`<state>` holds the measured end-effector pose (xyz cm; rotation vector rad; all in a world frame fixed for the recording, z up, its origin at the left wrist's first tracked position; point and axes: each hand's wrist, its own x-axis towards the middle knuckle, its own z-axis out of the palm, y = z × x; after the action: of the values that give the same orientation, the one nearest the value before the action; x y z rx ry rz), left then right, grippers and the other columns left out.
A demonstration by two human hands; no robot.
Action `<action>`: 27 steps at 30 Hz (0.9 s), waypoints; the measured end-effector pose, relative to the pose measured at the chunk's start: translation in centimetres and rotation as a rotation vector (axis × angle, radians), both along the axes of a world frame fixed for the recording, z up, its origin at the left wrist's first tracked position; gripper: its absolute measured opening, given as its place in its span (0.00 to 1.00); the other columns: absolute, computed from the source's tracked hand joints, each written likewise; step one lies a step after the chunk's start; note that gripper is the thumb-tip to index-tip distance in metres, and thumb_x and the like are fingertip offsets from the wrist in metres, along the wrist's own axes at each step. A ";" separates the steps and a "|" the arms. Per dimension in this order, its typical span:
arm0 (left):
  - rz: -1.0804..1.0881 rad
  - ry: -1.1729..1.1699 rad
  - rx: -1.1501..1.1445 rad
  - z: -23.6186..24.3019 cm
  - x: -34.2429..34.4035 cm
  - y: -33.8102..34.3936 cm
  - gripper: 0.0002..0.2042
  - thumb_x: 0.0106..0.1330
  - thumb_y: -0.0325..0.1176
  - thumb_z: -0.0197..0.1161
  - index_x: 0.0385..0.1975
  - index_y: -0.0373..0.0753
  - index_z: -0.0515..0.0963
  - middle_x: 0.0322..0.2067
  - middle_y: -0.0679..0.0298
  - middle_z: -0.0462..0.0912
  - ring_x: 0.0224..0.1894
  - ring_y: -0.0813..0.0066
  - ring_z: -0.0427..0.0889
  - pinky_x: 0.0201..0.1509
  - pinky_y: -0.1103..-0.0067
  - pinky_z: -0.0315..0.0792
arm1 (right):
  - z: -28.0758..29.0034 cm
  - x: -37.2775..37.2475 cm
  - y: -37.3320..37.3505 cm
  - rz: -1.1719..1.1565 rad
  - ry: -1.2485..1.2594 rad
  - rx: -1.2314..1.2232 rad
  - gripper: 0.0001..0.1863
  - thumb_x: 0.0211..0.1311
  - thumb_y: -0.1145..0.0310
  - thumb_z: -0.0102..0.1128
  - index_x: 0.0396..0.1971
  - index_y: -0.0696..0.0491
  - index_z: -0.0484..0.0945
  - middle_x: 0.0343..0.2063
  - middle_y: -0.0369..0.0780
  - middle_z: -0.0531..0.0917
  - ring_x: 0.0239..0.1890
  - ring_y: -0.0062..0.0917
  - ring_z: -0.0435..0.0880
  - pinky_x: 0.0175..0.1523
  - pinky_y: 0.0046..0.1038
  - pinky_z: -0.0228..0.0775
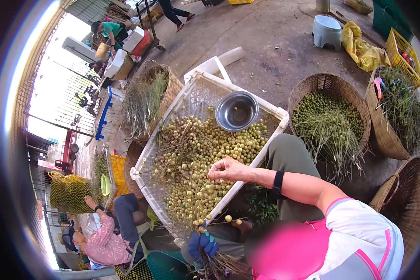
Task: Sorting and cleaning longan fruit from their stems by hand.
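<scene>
Head view: white mesh tray point(273, 109), yellow-green round fruits point(238, 142) heaped mid-tray, stems mixed in toward its left edge.
Steel bowl point(237, 111): on tray, by far edge; contents unclear.
Wicker basket point(344, 90): off tray's right corner; green fruits, stems on top.
Left hand point(203, 243): blue-gloved, closed round stem bunch point(219, 267), near tray's bottom corner.
Right hand point(226, 169): bare, palm down over fruits, fingers curled; can't tell if gripping one.
Hands: apart.

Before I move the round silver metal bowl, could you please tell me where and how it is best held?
I'd take the round silver metal bowl by its rim on the picture's right, bringing the right grip down from above to straddle it. Its mouth faces up and the rim there looks uncovered, while small round yellow-green fruits crowd its lower-left side.
</scene>
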<state>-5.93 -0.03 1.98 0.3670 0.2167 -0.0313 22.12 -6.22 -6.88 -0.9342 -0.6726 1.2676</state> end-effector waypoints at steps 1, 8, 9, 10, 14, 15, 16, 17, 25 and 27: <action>0.000 0.005 -0.005 -0.4 0.0 0.2 0.18 0.71 0.40 0.39 0.58 0.41 0.61 0.16 0.76 0.55 0.17 0.82 0.57 0.23 0.81 0.57 | -0.2 0.1 0.1 -0.031 -0.037 0.006 0.15 0.61 0.54 0.56 0.35 0.52 0.79 0.18 0.30 0.76 0.13 0.07 0.62 0.17 0.14 0.50; 0.017 0.027 -0.033 -1.5 1.7 0.1 0.18 0.72 0.40 0.37 0.57 0.41 0.62 0.16 0.75 0.57 0.17 0.83 0.59 0.23 0.81 0.59 | -1.1 0.5 0.8 -0.094 0.716 -0.125 0.13 0.66 0.58 0.49 0.35 0.53 0.73 0.18 0.27 0.69 0.13 0.06 0.59 0.13 0.11 0.44; 0.015 -0.022 -0.047 -1.8 1.8 0.2 0.18 0.71 0.40 0.37 0.57 0.41 0.62 0.15 0.75 0.57 0.16 0.83 0.59 0.22 0.82 0.58 | -1.5 1.0 0.7 -0.117 0.761 -0.076 0.13 0.66 0.58 0.48 0.35 0.53 0.73 0.18 0.26 0.70 0.14 0.06 0.60 0.13 0.11 0.45; 0.016 -0.073 -0.058 -1.9 2.0 0.4 0.18 0.71 0.40 0.37 0.56 0.41 0.63 0.15 0.76 0.56 0.15 0.84 0.58 0.21 0.82 0.58 | -1.2 1.7 0.6 -0.137 0.803 -0.027 0.13 0.66 0.57 0.48 0.35 0.52 0.73 0.19 0.26 0.70 0.14 0.06 0.60 0.13 0.10 0.46; 0.121 0.065 -0.039 -0.6 2.3 -0.4 0.16 0.71 0.41 0.38 0.46 0.39 0.69 0.14 0.77 0.56 0.12 0.85 0.56 0.18 0.83 0.57 | 0.3 0.7 -2.9 -0.154 0.513 -0.011 0.08 0.58 0.66 0.49 0.33 0.53 0.74 0.23 0.29 0.75 0.15 0.10 0.64 0.12 0.12 0.45; 0.126 0.060 -0.037 -0.8 2.2 -0.3 0.16 0.71 0.41 0.38 0.46 0.39 0.69 0.14 0.77 0.56 0.12 0.85 0.56 0.18 0.83 0.57 | 0.5 0.2 -3.5 -0.072 0.483 -0.056 0.10 0.50 0.67 0.47 0.31 0.53 0.75 0.25 0.32 0.77 0.16 0.11 0.66 0.12 0.13 0.45; 0.089 -0.019 -0.058 -1.3 2.0 -0.1 0.14 0.70 0.42 0.39 0.38 0.40 0.69 0.14 0.77 0.57 0.12 0.85 0.57 0.18 0.83 0.57 | 0.6 -0.5 -3.7 -0.048 0.431 -0.080 0.09 0.51 0.66 0.48 0.29 0.52 0.76 0.24 0.32 0.77 0.15 0.11 0.65 0.13 0.13 0.45; 0.053 -0.098 -0.079 -1.6 1.8 0.1 0.15 0.70 0.43 0.40 0.30 0.41 0.69 0.14 0.77 0.58 0.13 0.85 0.58 0.18 0.83 0.58 | 0.9 -1.1 -3.8 -0.032 0.365 -0.138 0.08 0.51 0.66 0.50 0.28 0.52 0.76 0.24 0.31 0.77 0.15 0.11 0.64 0.13 0.13 0.45; 0.146 0.021 -0.021 -0.7 1.7 -1.0 0.13 0.70 0.41 0.42 0.38 0.39 0.69 0.14 0.76 0.59 0.13 0.84 0.59 0.18 0.82 0.60 | 0.1 -4.5 -1.0 -0.031 0.023 -0.236 0.20 0.54 0.47 0.61 0.20 0.50 0.77 0.17 0.29 0.73 0.18 0.11 0.64 0.23 0.18 0.56; 0.056 -0.230 -0.078 -1.9 1.9 -0.7 0.19 0.71 0.42 0.39 0.58 0.41 0.57 0.16 0.75 0.59 0.16 0.83 0.64 0.22 0.81 0.64 | -1.7 -5.2 0.1 -0.114 -0.011 -0.104 0.19 0.55 0.49 0.62 0.24 0.52 0.79 0.18 0.30 0.76 0.22 0.13 0.69 0.27 0.20 0.61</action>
<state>-4.00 -0.72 0.12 0.2835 -0.0016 0.0577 16.87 -6.10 -8.59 -1.0508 -0.5584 1.2060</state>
